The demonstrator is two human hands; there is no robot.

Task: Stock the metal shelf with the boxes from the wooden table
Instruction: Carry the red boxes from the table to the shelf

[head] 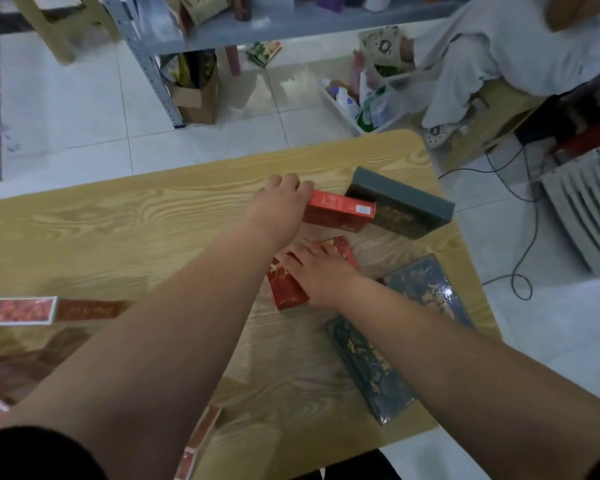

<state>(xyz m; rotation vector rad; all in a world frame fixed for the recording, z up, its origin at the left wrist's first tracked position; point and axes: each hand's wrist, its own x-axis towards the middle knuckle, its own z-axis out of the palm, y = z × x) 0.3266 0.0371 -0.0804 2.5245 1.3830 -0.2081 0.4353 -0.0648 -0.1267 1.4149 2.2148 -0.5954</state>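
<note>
On the wooden table [118,220], right of centre, the far red box [340,211] is gripped at its left end by the left hand [284,199], fingers curled over it; its right end meets the grey box [406,206], which lies close to the table's far right edge; just nearer, the right hand [321,273] lies palm down on the near red box [286,294], though I cannot tell whether its fingers curl round an edge; two blue boxes [426,289] lie to the near right; the metal shelf [291,26] stands beyond the far side. A one-ended grip could let the far box tip or slip when raised; dragging it might nudge the grey box toward the edge; a cable [523,237] loops on the floor at right, a likely snag.
</note>
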